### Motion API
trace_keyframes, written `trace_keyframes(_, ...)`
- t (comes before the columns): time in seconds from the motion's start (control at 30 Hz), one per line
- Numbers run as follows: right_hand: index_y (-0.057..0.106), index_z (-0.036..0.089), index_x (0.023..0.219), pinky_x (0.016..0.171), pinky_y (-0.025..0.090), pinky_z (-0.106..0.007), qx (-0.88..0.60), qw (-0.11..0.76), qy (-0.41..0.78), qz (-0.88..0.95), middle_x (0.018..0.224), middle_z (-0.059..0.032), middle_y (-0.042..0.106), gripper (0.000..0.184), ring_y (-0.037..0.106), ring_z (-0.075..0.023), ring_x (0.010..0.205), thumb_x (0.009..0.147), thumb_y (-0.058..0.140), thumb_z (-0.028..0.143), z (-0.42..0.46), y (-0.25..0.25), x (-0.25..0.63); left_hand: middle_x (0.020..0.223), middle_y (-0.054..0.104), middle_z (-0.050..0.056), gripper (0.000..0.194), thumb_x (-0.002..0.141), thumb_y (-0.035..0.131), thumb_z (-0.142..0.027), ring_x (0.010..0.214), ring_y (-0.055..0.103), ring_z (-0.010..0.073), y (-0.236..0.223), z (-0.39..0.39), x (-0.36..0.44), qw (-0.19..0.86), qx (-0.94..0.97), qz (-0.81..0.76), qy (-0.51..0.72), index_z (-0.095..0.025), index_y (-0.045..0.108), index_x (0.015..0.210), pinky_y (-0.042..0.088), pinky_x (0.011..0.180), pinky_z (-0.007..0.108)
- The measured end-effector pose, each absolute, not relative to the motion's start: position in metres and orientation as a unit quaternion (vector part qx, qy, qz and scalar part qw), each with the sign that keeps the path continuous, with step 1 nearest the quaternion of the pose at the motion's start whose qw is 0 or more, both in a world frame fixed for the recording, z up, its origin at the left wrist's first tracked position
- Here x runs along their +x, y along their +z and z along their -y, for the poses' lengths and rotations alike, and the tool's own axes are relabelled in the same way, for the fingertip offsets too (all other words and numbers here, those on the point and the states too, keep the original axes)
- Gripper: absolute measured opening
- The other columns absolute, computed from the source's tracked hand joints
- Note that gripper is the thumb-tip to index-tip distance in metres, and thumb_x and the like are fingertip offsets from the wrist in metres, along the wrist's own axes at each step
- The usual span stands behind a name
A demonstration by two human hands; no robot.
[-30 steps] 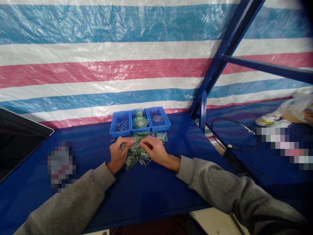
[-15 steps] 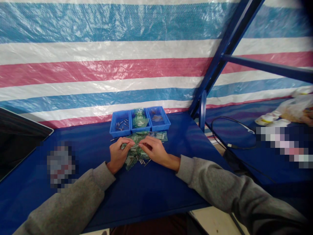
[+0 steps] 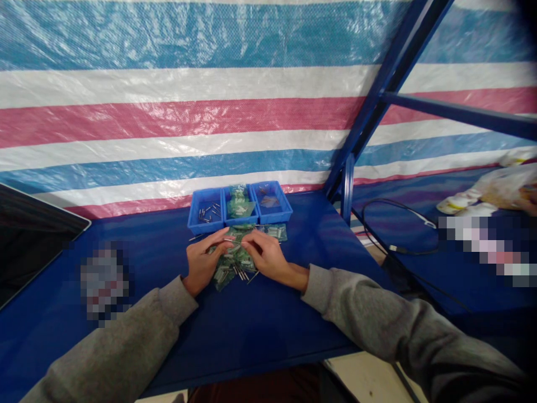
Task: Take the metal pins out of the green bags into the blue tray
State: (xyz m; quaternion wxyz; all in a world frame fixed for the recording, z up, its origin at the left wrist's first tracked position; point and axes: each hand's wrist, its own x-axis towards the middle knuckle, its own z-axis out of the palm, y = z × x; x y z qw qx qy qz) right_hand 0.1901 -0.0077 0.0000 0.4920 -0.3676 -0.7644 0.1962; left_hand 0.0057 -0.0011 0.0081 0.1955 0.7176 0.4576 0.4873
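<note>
My left hand (image 3: 204,259) and my right hand (image 3: 268,256) rest on a heap of small green packets (image 3: 233,263) with thin metal pins on the blue table (image 3: 235,324). Both hands pinch at the heap between thumb and forefinger, their fingertips nearly meeting over a small piece too tiny to name. Loose pins (image 3: 245,275) stick out of the heap near my right wrist. Just beyond the hands sit three small blue bins (image 3: 239,206): the left one holds metal pins, the middle one green packets, the right one a few small parts.
A dark flat screen (image 3: 29,240) lies at the left edge. A blue frame post (image 3: 347,187) rises right of the bins, with a black cable (image 3: 394,229) and plastic bags (image 3: 499,190) on the adjoining table. A striped tarp hangs behind.
My left forefinger has stretched forward toward the right fingertips. Otherwise both hands stay on the heap; the view shifted up slightly.
</note>
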Motion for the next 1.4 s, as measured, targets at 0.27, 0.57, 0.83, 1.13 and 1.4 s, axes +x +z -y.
trace_keyframes(0.27, 0.06, 0.017, 0.084, 0.065, 0.04, -0.025, -0.373, 0.491, 0.196, 0.763, 0.071, -0.0023, 0.056, 0.019, 0.052, -0.0134, 0.067, 0.09, 0.044, 0.026, 0.006, -0.003, 0.189, 0.08, 0.07, 0.001, 0.012, 0.079, 0.062, -0.028, 0.074, 0.065, 0.0132, 0.011, 0.001, 0.007, 0.137, 0.75, -0.434, 0.479, -0.019, 0.069, 0.08, 0.051, 0.073, 0.024)
trace_keyframes(0.57, 0.061, 0.017, 0.09, 0.068, 0.041, -0.025, -0.378, 0.487, 0.206, 0.76, 0.075, -0.0035, 0.059, 0.023, 0.054, -0.0137, 0.07, 0.092, 0.04, 0.026, 0.008, 0.003, 0.19, 0.087, 0.068, 0.002, 0.008, 0.086, 0.051, -0.024, 0.08, 0.064, 0.0127, 0.005, 0.0, 0.009, 0.16, 0.733, -0.426, 0.505, -0.017, 0.054, 0.085, 0.048, 0.077, 0.027)
trace_keyframes(0.83, 0.062, 0.017, 0.089, 0.068, 0.042, -0.026, -0.382, 0.497, 0.203, 0.752, 0.075, -0.0038, 0.061, 0.022, 0.055, -0.0141, 0.069, 0.091, 0.042, 0.026, 0.009, 0.002, 0.19, 0.079, 0.066, 0.001, 0.013, 0.085, 0.054, -0.026, 0.073, 0.06, 0.0117, 0.005, 0.0, 0.004, 0.087, 0.777, -0.432, 0.449, -0.018, 0.064, 0.088, 0.046, 0.071, 0.024)
trace_keyframes(1.13, 0.062, 0.017, 0.094, 0.075, 0.044, -0.026, -0.387, 0.524, 0.219, 0.727, 0.088, -0.0052, 0.066, 0.021, 0.06, -0.0153, 0.08, 0.09, 0.043, 0.025, 0.008, 0.0, 0.19, 0.091, 0.066, 0.003, 0.019, 0.087, 0.05, -0.02, 0.083, 0.059, 0.0137, 0.009, -0.003, 0.006, 0.086, 0.792, -0.379, 0.471, -0.021, 0.066, 0.098, 0.047, 0.076, 0.027)
trace_keyframes(1.4, 0.062, 0.017, 0.094, 0.074, 0.045, -0.026, -0.39, 0.527, 0.219, 0.723, 0.088, -0.0052, 0.066, 0.021, 0.06, -0.0151, 0.078, 0.09, 0.043, 0.024, 0.008, 0.0, 0.189, 0.071, 0.067, 0.0, 0.015, 0.086, 0.052, -0.025, 0.068, 0.06, 0.012, 0.016, -0.002, 0.007, 0.049, 0.774, -0.409, 0.481, -0.019, 0.066, 0.088, 0.047, 0.071, 0.025)
